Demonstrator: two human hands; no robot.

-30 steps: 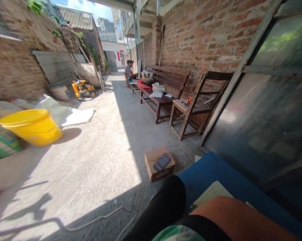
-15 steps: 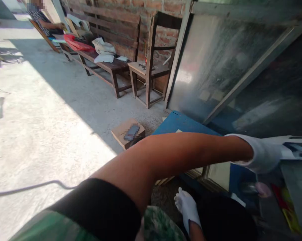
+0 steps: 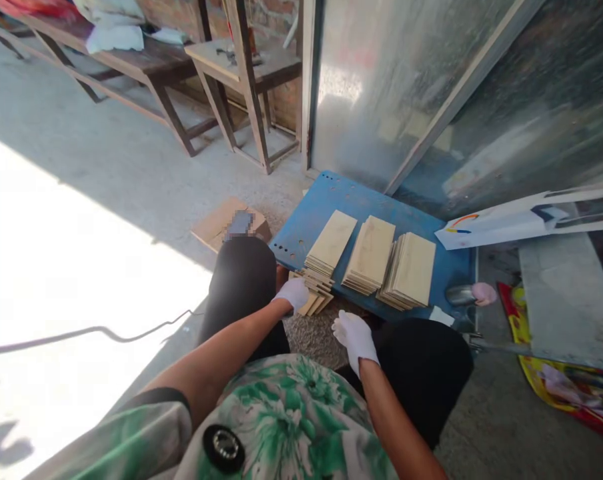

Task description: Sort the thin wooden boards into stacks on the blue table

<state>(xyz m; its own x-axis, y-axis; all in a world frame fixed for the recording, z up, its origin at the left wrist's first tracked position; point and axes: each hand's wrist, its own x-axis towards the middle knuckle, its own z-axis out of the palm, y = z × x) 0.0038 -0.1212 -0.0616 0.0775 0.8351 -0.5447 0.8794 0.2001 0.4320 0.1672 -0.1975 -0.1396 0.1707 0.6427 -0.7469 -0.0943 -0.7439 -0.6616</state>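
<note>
The left hand (image 3: pixel 294 295) and right hand (image 3: pixel 355 340) both wear white cloth gloves. The left fingers (image 3: pixel 297 291) bend down at the near end of a loose, fanned pile of slips (image 3: pixel 311 295), though I cannot tell whether they grip it. The right fingers (image 3: pixel 342 325) are spread open, empty, just short of the pile and above gritty ground. Straight ahead of the fingers, three squared stacks of thin, pale, wood-grained boards (image 3: pixel 389 260) lie side by side on a blue perforated panel (image 3: pixel 326 203), its round holes running along the edge beyond the left hand. The pile sits at the panel's near edge, partly overhanging it. Past the right fingers, a steel scoop (image 3: pixel 460 295) with a pink handle lies at the panel's corner, and a white printed carton sleeve (image 3: pixel 501 223) lies farther out. Left of the left fingers, beyond the black-clad knee (image 3: pixel 241 287), sits a cardboard box (image 3: pixel 226 223) with a blurred label. Ahead of the fingers, a glass pane (image 3: pixel 406 87) leans upright beside a wooden chair (image 3: pixel 244 67).
</note>
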